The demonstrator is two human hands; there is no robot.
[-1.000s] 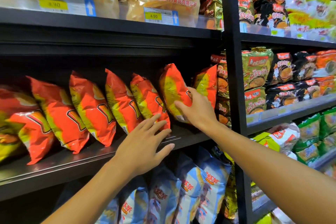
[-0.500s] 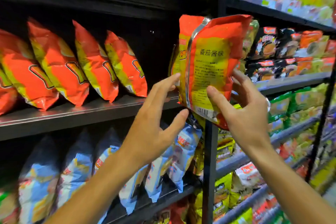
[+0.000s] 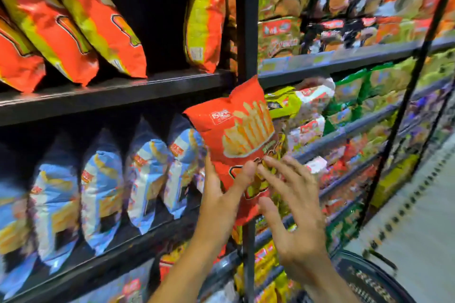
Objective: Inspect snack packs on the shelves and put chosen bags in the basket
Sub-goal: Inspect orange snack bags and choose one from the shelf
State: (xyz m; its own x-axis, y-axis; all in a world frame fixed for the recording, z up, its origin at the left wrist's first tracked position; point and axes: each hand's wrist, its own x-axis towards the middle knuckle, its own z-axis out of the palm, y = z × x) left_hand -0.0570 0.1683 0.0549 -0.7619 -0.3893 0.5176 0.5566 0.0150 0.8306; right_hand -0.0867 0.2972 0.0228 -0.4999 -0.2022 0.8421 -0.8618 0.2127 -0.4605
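- Orange bags [image 3: 81,19] are leaning in a row on the upper shelf [image 3: 110,92] at far left, with blue bags [image 3: 103,184] standing on the shelf below.
- Left hand [image 3: 221,204] is gripping the chosen orange chip bag [image 3: 236,140] low down, thumb pressing its front and the other fingers curling behind, holding it off the shelf and in front of the black post [image 3: 247,19].
- Right hand [image 3: 295,214] is hovering just beside the bag with its fingers spread, fingertips touching or nearly touching the lower front; blur is making it hard to tell which.
- Basket [image 3: 369,278] is showing only as a dark rim at bottom right.
- Slipping is probably the main risk: one low grip on glossy film could be letting the puffy top tip away.
- Shelf lip and post are sitting close behind; open room is lying rightward and down toward the basket.
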